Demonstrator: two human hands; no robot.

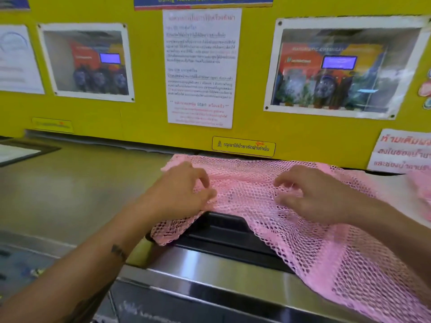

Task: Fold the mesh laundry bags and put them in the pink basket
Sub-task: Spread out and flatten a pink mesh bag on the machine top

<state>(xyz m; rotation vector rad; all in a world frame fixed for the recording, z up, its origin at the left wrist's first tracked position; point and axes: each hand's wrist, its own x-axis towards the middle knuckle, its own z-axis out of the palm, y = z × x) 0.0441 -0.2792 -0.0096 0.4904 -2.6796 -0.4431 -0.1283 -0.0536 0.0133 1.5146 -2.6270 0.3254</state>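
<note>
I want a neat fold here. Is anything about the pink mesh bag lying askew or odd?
Yes. The mesh bag lies rumpled over a black handle, one end hanging off the machine's front edge. Both hands rest on it.

Pink mesh laundry bag [291,206]: open-weave net cloth, matt, rough. Machine top edge [210,273]: brushed metal, glossy. Black panel [224,231]: ribbed plastic, matt. Wall notice [200,66]: paper, smooth.

Your work surface is a steel machine top [205,264] with a black panel [224,231] near its middle. A pink mesh bag [303,241] lies spread across it, draping over the near right edge.
</note>
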